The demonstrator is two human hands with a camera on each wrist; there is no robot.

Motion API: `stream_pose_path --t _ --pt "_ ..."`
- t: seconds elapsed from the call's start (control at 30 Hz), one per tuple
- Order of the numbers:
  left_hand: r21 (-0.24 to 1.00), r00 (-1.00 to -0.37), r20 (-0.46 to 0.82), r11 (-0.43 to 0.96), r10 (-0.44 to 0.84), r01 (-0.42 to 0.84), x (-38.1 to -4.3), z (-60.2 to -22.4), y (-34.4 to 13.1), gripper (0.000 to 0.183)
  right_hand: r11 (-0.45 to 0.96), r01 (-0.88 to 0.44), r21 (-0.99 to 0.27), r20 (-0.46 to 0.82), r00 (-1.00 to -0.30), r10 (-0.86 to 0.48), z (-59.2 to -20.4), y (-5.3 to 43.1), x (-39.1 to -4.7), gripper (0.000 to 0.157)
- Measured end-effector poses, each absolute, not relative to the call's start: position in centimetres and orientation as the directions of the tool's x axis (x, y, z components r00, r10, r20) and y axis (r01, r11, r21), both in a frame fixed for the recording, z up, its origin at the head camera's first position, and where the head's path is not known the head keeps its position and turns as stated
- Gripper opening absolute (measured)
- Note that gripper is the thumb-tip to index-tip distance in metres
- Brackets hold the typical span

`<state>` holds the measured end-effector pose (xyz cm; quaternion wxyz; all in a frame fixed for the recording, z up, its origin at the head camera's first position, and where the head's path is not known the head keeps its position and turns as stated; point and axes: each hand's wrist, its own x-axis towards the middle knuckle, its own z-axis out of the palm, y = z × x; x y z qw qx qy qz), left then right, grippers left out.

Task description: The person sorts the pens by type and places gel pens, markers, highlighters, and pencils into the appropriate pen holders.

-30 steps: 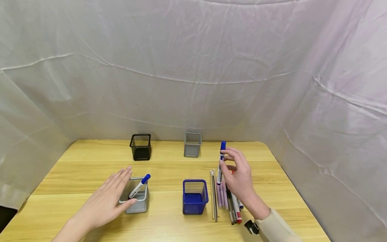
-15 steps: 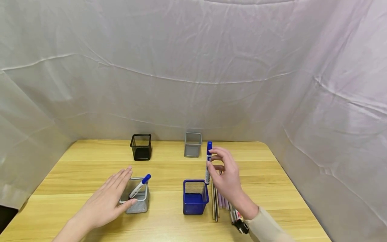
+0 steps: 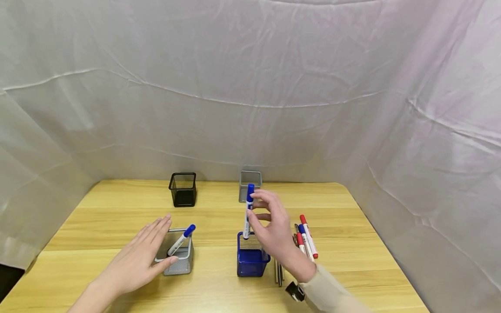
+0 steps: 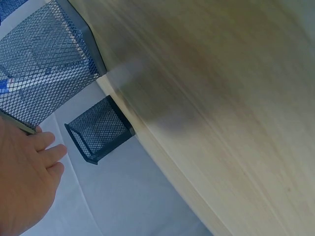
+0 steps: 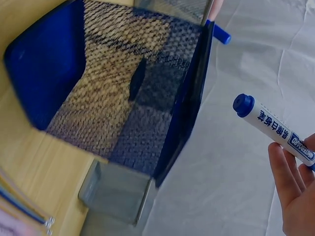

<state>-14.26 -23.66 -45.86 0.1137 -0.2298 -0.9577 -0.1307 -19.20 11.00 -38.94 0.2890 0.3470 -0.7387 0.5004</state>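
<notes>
- Head view: right hand point(image 3: 274, 230) pinches a blue-capped whiteboard marker point(image 3: 248, 213), held near the 12 o'clock rim of the blue mesh pen holder point(image 3: 250, 266).
- Left hand point(image 3: 135, 258), fingers straight, lies at 9 o'clock by the silver mesh pen holder point(image 3: 179, 268).

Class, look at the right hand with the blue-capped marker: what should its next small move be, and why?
Probably shift the right hand leftward, bringing the held marker above the near grey cup. That cup already holds a similar blue-capped marker, and the left hand is at its left side, perhaps to steady it.
</notes>
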Motion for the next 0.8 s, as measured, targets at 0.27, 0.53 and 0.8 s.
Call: stream_pose_path --t 0.27,0.53,0.8 --pt "0.203 -0.869 0.277 0.859 0.410 0.470 -14.3 -45.8 -23.6 0.092 0.215 -0.800 -0.560 0.762 -0.599 -0.244 -39.3 9.2 -19.1 0.051" --pt "0.198 -0.867 0.282 0.860 0.410 0.471 -14.3 -45.8 -23.6 0.092 0.156 -0.799 -0.580 0.761 -0.601 -0.245 -39.9 7.6 -18.7 0.055" --pt "0.201 -0.869 0.278 0.860 0.409 0.469 -14.3 -45.8 -23.6 0.093 0.104 -0.760 -0.642 0.718 -0.643 -0.266 -40.1 5.9 -18.0 0.061"
